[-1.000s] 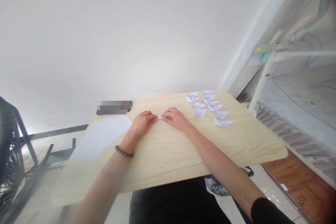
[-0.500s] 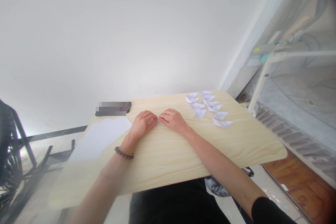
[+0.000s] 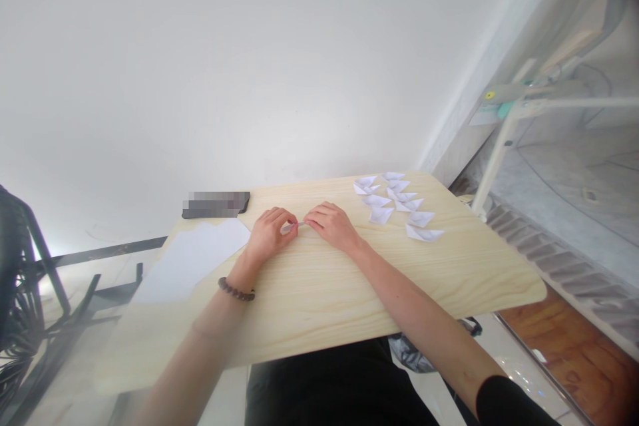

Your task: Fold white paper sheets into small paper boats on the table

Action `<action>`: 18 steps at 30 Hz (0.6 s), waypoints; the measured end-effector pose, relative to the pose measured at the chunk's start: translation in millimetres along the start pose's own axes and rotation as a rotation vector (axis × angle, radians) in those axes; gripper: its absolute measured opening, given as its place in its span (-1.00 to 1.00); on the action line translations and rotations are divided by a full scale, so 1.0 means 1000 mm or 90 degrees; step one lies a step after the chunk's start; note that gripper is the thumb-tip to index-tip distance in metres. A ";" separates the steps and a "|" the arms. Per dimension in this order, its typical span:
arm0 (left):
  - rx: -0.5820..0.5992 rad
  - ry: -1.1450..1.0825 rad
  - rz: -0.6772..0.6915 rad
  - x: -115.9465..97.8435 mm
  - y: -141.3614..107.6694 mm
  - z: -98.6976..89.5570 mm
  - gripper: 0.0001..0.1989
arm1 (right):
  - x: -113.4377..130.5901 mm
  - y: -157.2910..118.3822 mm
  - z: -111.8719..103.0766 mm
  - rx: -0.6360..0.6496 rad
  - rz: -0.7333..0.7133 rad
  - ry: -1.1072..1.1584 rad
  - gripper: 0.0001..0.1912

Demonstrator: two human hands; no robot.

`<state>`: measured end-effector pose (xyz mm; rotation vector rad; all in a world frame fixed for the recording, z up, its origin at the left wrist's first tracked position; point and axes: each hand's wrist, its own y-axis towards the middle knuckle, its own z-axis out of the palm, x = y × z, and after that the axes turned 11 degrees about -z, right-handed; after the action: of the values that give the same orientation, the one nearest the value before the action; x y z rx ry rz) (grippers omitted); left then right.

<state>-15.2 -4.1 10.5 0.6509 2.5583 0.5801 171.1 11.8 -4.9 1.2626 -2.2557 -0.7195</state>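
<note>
Between my two hands is a small folded piece of white paper, mostly hidden by the fingers. My left hand, below a dark beaded bracelet, pinches its left end between thumb and fingers. On the other end, the fingertips of my right hand are closed. Both hands rest low over the middle of the wooden table. To the right of them stand several folded white paper boats in loose rows, one of them nearest me.
White paper sheets lie at the table's left, with a dark, partly blurred-out flat object behind them. A white wall rises behind the table. A pale metal frame stands to the right, a black chair to the left.
My fingertips have shifted slightly apart, so a little more of the white paper shows between them. The boats and sheets have stayed in place.
</note>
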 end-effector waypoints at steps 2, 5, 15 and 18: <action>0.001 -0.002 0.002 0.001 0.000 0.001 -0.92 | -0.001 0.000 0.000 0.000 -0.001 0.003 -0.79; 0.003 0.001 0.007 0.001 0.001 0.003 -0.91 | -0.001 0.000 -0.001 -0.002 0.000 0.007 -0.79; -0.005 -0.003 0.000 0.004 0.000 0.002 -0.90 | -0.006 -0.002 -0.003 -0.023 0.019 0.022 -0.81; 0.004 0.008 0.019 0.004 0.001 0.002 -0.89 | -0.006 -0.003 -0.001 -0.011 0.021 0.030 -0.84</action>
<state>-17.3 -0.7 7.5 0.6914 2.5675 0.5883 176.8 15.6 -6.4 1.2185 -2.2223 -0.6879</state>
